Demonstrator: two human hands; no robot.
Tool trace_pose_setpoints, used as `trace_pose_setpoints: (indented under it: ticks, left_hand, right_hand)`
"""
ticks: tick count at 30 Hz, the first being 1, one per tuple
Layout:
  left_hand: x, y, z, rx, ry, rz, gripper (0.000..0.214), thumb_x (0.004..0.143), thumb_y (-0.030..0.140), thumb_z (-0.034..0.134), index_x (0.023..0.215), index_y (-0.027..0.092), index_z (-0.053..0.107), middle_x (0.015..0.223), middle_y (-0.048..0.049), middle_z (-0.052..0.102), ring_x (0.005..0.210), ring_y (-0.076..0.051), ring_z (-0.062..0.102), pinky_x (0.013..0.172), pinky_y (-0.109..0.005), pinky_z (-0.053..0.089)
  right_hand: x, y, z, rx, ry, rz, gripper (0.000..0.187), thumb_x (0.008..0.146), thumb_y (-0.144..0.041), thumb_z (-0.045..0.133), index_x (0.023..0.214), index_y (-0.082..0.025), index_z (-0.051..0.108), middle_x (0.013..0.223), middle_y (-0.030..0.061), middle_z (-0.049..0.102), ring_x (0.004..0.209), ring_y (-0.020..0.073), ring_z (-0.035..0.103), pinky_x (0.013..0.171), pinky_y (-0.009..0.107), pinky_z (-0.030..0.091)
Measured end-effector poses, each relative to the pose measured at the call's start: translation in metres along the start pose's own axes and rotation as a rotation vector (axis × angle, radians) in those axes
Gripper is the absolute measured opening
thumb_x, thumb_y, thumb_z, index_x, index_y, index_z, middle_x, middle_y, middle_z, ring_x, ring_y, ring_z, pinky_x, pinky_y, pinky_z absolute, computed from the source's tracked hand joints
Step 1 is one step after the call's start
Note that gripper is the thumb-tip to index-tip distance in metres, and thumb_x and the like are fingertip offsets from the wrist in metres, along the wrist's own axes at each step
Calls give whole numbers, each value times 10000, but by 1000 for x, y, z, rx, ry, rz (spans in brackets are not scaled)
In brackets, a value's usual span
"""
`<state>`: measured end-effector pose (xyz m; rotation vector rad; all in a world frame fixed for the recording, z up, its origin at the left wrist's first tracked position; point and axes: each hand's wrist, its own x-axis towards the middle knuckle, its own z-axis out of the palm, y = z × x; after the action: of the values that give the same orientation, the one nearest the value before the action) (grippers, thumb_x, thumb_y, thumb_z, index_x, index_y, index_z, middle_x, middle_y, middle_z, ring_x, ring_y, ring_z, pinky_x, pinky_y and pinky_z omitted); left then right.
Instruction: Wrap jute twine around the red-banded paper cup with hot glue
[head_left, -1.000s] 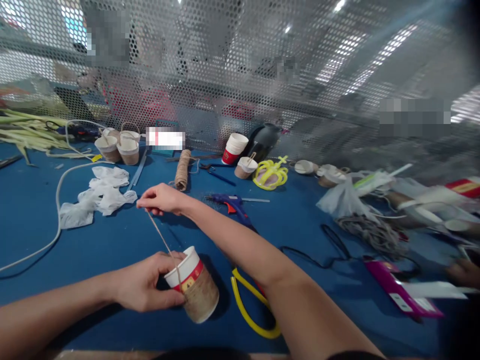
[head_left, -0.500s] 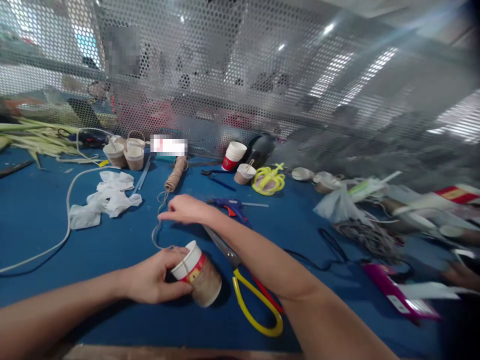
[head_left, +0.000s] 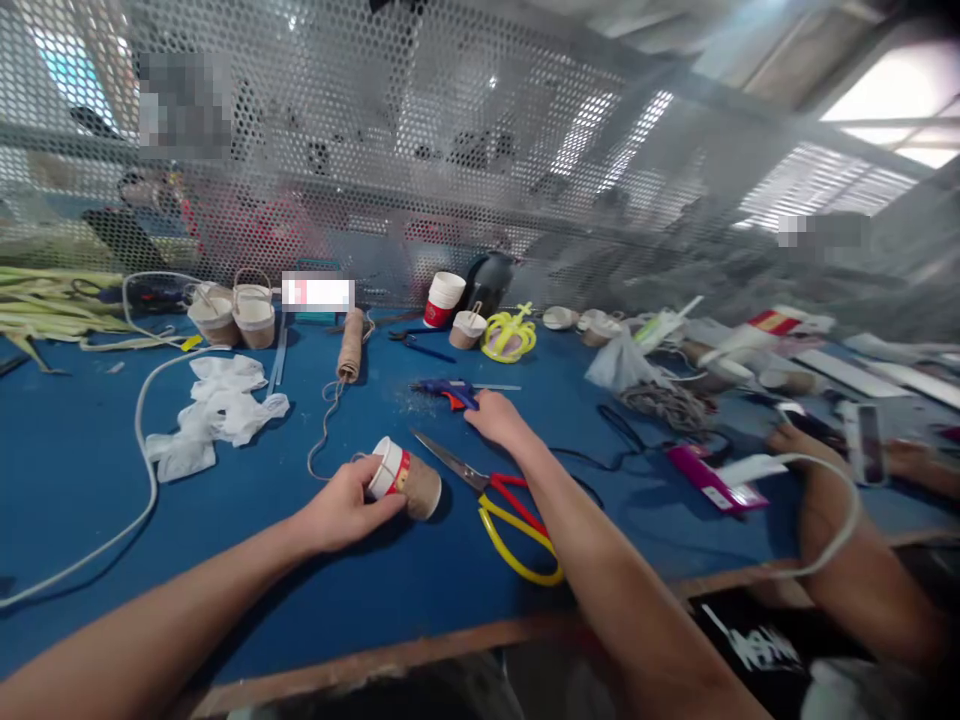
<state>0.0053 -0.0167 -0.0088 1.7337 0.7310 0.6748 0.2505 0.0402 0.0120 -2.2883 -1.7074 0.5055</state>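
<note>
My left hand (head_left: 349,510) is closed around a paper cup (head_left: 421,488), which lies tilted with its white rim toward the upper left. Brown twine is wound round the cup's lower part, and a red band shows above it. A loose strand (head_left: 325,425) runs from the cup area up to the twine roll (head_left: 351,345). My right hand (head_left: 496,418) has its fingers round the handle of a blue glue gun (head_left: 444,388) lying on the table; the fingertips are partly hidden. Scissors (head_left: 474,478) with one red and one yellow handle lie between the cup and my right forearm.
White crumpled pieces (head_left: 225,405) and a white cable (head_left: 141,440) lie left. Small twine-wrapped cups (head_left: 253,315), pliers (head_left: 420,345) and a yellow crown-shaped piece (head_left: 510,335) stand near the mesh screen (head_left: 390,180). At right, another person's arm (head_left: 832,520) rests by a purple package (head_left: 712,478).
My right hand has left the twine strand and moved right onto the glue gun's handle. My left hand still holds the cup, now tipped further over. The camera view has turned right.
</note>
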Motion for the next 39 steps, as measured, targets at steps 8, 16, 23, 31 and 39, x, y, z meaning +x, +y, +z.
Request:
trace_pose_setpoints:
  ticks: [8, 16, 23, 31, 39]
  left_hand:
    - [-1, -3, -1, 103, 40, 30, 171, 737, 259, 503, 776, 98, 545, 688, -26, 549, 601, -115, 466, 562, -220, 403]
    - [0, -3, -5, 142, 95, -4, 219, 752, 283, 501, 851, 95, 554, 732, -40, 598, 637, -132, 514, 604, -235, 435]
    - [0, 1, -4, 199, 106, -12, 238, 704, 244, 563, 900, 109, 544, 765, -28, 603, 648, -131, 533, 593, -226, 446]
    - [4, 0, -9, 210, 143, -40, 283, 709, 285, 564, 919, 100, 528, 798, -47, 601, 668, -143, 550, 608, -247, 458]
    - [5, -1, -14, 216, 131, -37, 303, 719, 283, 561, 959, 102, 520, 833, -55, 613, 691, -150, 557, 626, -254, 465]
  right_hand:
    - [-37, -9, -17, 481, 43, -43, 272, 786, -203, 508, 1049, -138, 489, 812, 59, 635, 679, 129, 610, 629, 272, 505]
    - [-86, -26, -31, 720, -224, -302, 258, 705, -347, 599, 834, -124, 605, 551, 2, 596, 422, 78, 507, 419, 200, 420]
    - [-101, -24, -13, 577, -169, -348, 244, 710, -375, 574, 739, -133, 583, 459, -25, 515, 402, 99, 485, 399, 219, 419]
    - [-103, -28, -34, 145, -72, -583, 208, 760, -316, 510, 595, -194, 540, 502, -16, 569, 481, 137, 544, 522, 260, 431]
    - [-98, -17, -19, 91, -46, -710, 200, 784, -294, 451, 737, -193, 618, 596, 20, 608, 558, 162, 572, 574, 282, 463]
